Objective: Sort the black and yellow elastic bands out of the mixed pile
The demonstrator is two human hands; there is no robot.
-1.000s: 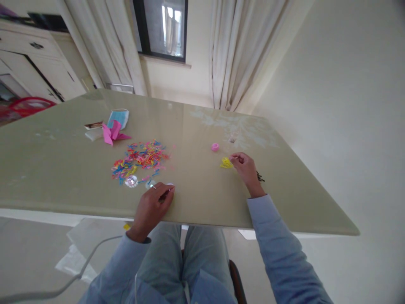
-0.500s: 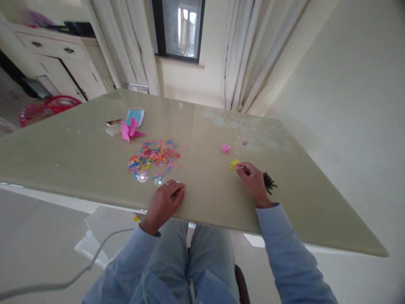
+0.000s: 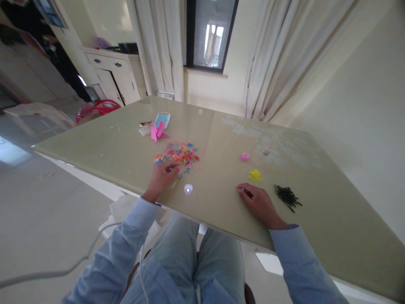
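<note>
My left hand (image 3: 163, 177) is at the near edge of a mixed pile of small thin coloured bands (image 3: 186, 154), mostly pink, red, yellow and blue. Its thumb and forefinger are pinched together, and whatever is between them is too small to make out. My right hand (image 3: 257, 202) rests on the table with fingers curled and pressed together; their contents, if any, are hidden. Just beyond it lies a small heap of yellow bands (image 3: 255, 175). To its right is a heap of black bands (image 3: 287, 196). A small pink heap (image 3: 244, 156) sits farther back.
A shiny round clear piece (image 3: 188, 188) lies between my hands. At the back left are a bright pink folded piece (image 3: 159, 131), a blue face mask (image 3: 162, 120) and a small card (image 3: 145, 124). The glossy table (image 3: 218, 139) ends close to my lap.
My left hand has moved forward and left onto the mixed pile. My right hand has drawn back from the yellow heap, leaving it on the table. The view has turned left.
</note>
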